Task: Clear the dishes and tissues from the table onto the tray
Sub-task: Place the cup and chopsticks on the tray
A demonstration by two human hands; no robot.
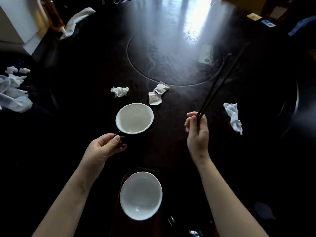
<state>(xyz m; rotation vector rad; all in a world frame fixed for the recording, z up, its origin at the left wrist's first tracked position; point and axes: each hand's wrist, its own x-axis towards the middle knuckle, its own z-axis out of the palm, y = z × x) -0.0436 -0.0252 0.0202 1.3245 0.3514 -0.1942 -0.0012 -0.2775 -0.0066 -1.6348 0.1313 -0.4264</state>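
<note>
My left hand [106, 147] pinches the handle of a cup [134, 118], dark outside and white inside, near the table's middle. My right hand [197, 130] grips a pair of dark chopsticks [220, 82] that point up and away to the right. A white bowl [141, 195] sits on the dark tray [119, 199] at the near edge, between my forearms. A crumpled tissue [119, 91] and two crumpled paper wrappers [157, 94] lie beyond the cup. Another tissue [234, 117] lies right of my right hand.
The dark round table has an inset turntable ring [174, 57] with a small card [206, 54] on it. More tissues and a plastic bag [13, 89] lie at the far left. A white cloth [77, 21] hangs at the back left. A dark round dish [290, 103] sits at the right.
</note>
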